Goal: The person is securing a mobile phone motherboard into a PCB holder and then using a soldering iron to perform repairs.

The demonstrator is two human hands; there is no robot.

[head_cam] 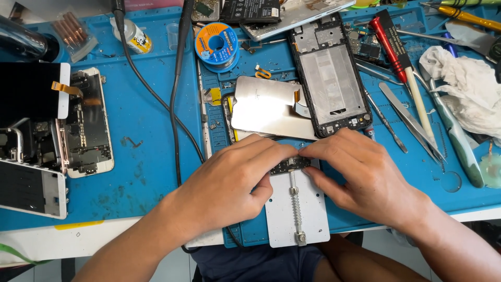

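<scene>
A small dark circuit board (290,165) sits at the top of a silver metal board holder (297,209) with a spring rod down its middle. My left hand (235,177) and my right hand (365,175) meet over the board, fingertips pinching its two ends. Just behind my hands lies a silver phone screen panel (269,107), tilted, and a black phone frame (332,73) with its inside exposed.
Blue work mat (146,136) covers the bench. Opened white phones (86,122) lie at left. A solder spool (217,46), black cables (175,99), tweezers (409,120), a red-handled screwdriver (391,44) and a crumpled white cloth (467,86) surround the work area.
</scene>
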